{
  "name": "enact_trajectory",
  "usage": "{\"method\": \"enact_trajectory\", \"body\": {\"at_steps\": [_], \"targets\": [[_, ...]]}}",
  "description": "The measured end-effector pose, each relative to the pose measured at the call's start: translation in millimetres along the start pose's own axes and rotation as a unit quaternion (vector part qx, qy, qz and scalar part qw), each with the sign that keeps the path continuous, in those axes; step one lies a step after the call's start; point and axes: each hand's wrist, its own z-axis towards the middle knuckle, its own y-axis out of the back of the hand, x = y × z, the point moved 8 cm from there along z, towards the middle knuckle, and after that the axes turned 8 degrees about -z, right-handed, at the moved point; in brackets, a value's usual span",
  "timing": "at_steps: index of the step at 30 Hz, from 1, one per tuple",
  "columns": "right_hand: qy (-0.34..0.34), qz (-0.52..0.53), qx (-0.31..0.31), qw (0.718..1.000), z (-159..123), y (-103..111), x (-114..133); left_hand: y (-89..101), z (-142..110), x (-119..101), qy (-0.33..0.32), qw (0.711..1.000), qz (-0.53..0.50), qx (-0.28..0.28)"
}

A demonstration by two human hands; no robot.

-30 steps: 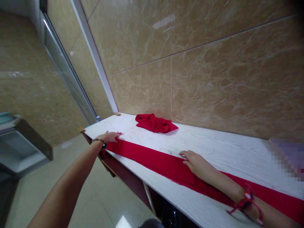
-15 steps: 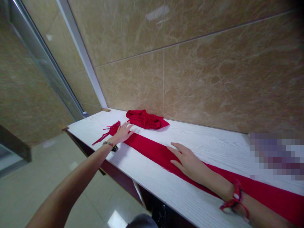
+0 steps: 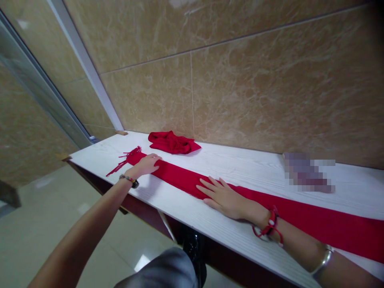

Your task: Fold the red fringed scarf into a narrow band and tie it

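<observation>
A long red scarf [image 3: 177, 175] is stretched across a white wood-grain tabletop [image 3: 246, 166], its tangled fringe [image 3: 120, 165] at the left end and the other end running out of view on the right. Near the fringe, my left hand [image 3: 146, 165] rests on the scarf with thumb and fingers apart. My right hand [image 3: 225, 197] lies flat on the middle stretch, fingers spread. Behind the scarf, a bunched red cloth [image 3: 174, 143] sits against the wall, touched by neither hand.
A tiled wall [image 3: 255, 92] borders the tabletop's back. A pixelated object [image 3: 306, 172] lies at the back right, and a small wooden piece [image 3: 121, 133] at the far left corner. My leg [image 3: 168, 268] is close to the front edge.
My right hand has gone from hovering with bent fingers to lying flat on the scarf. The left hand has settled beside the fringe. The whole view has shifted.
</observation>
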Motion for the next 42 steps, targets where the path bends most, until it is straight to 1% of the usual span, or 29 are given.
{"method": "enact_trajectory", "body": {"at_steps": [1, 2, 3, 5, 6, 7, 9, 11, 15, 19, 23, 25, 29, 31, 32, 33, 35, 37, 38, 40, 42], "targets": [[-0.004, -0.006, -0.015, 1.0, -2.0, 4.6, 0.3, 1.6, 0.1, -24.9, -0.038, 0.999, -0.012, 0.018], [-0.01, -0.02, -0.035, 0.999, -5.0, 10.2, 0.1, -1.5, -2.4, -55.8, -0.109, 0.991, -0.034, 0.069], [-0.017, -0.041, -0.057, 0.997, -9.5, 16.3, -0.4, -2.1, -5.7, -81.5, -0.149, 0.982, -0.056, 0.103], [-0.035, -0.086, -0.099, 0.991, -22.6, 27.5, -2.1, -1.1, -9.6, -119.4, -0.167, 0.97, -0.102, 0.141], [-0.042, -0.104, -0.112, 0.987, -30.2, 30.7, -3.2, -2.7, -10.7, -132.9, -0.162, 0.965, -0.124, 0.163], [-0.047, -0.116, -0.114, 0.986, -37.5, 31.8, -4.2, -3.9, -10.9, -143.0, -0.153, 0.963, -0.139, 0.172], [-0.047, -0.129, -0.099, 0.986, -49.6, 29.5, -5.5, -5.9, -10.0, -154.8, -0.138, 0.964, -0.144, 0.175], [-0.035, -0.14, -0.08, 0.986, -57.1, 26.1, -4.3, -5.8, -9.1, -159.7, -0.135, 0.969, -0.128, 0.165], [-0.009, -0.175, -0.065, 0.982, -62.2, 26.6, 0.9, -4.1, -11.4, -164.3, -0.14, 0.975, -0.077, 0.155], [-0.019, -0.192, -0.055, 0.98, -63.2, 25.0, -1.0, -5.2, -13.8, -173.1, -0.14, 0.981, -0.025, 0.134], [-0.052, -0.165, -0.086, 0.981, -63.6, 23.6, -9.8, -9.3, -16.2, -185.8, -0.16, 0.98, 0.0, 0.118], [-0.065, -0.153, -0.105, 0.98, -63.9, 26.1, -13.5, -8.3, -17.5, -191.2, -0.176, 0.979, 0.015, 0.104], [-0.079, -0.143, -0.153, 0.975, -67.2, 40.0, -14.8, 5.3, -22.2, -197.0, -0.208, 0.976, 0.045, 0.043], [-0.053, -0.145, -0.178, 0.972, -69.8, 45.1, -9.0, 12.7, -25.6, -196.6, -0.212, 0.976, 0.04, 0.021], [-0.029, -0.147, -0.184, 0.971, -71.1, 44.9, -4.8, 13.8, -27.0, -195.4, -0.209, 0.977, 0.032, 0.025], [-0.002, -0.151, -0.183, 0.971, -72.3, 42.5, -0.6, 11.8, -28.1, -193.6, -0.2, 0.979, 0.021, 0.045], [0.044, -0.152, -0.161, 0.974, -74.1, 32.8, 5.2, 0.7, -29.5, -188.2, -0.171, 0.979, 0.002, 0.115], [0.058, -0.145, -0.132, 0.979, -75.5, 22.9, 5.1, -11.3, -30.6, -182.9, -0.144, 0.973, -0.015, 0.181], [0.057, -0.138, -0.118, 0.982, -76.2, 19.4, 3.6, -14.6, -30.5, -181.4, -0.139, 0.97, -0.026, 0.198], [0.047, -0.122, -0.096, 0.987, -77.6, 16.4, -0.4, -15.8, -28.5, -181.7, -0.143, 0.967, -0.055, 0.205], [0.032, -0.102, -0.069, 0.992, -79.4, 16.2, -4.9, -12.6, -25.1, -187.1, -0.159, 0.966, -0.078, 0.186]]}}
